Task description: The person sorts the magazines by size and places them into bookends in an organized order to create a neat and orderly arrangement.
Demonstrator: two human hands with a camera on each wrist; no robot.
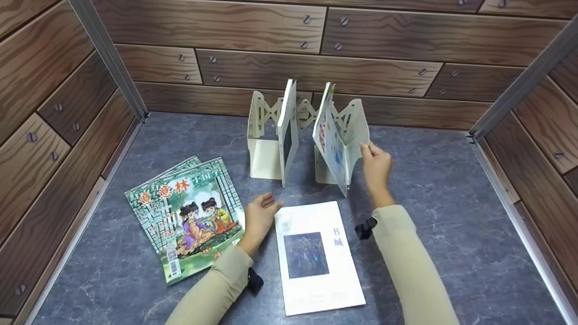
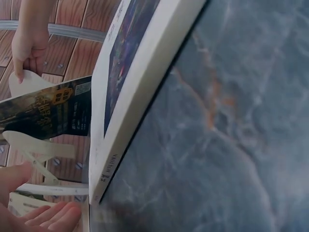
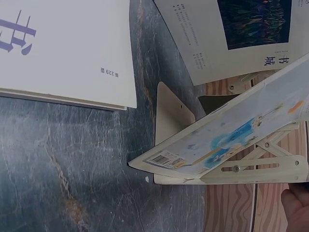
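Note:
A cream expandable book rack with a scissor lattice stands near the back wall. My right hand pinches the front edge of its right end plate. Against that plate leans a magazine with a pale illustrated cover, dark on its other face. A white magazine stands upright farther left in the rack. My left hand holds nothing, fingers relaxed, beside the upper left corner of a white magazine lying flat. In the left wrist view, that magazine's spine faces the camera.
Left of my left hand lies an overlapping stack of green illustrated magazines. Wood-patterned walls enclose the dark marbled surface at the back and on both sides. Metal strips run along the side edges.

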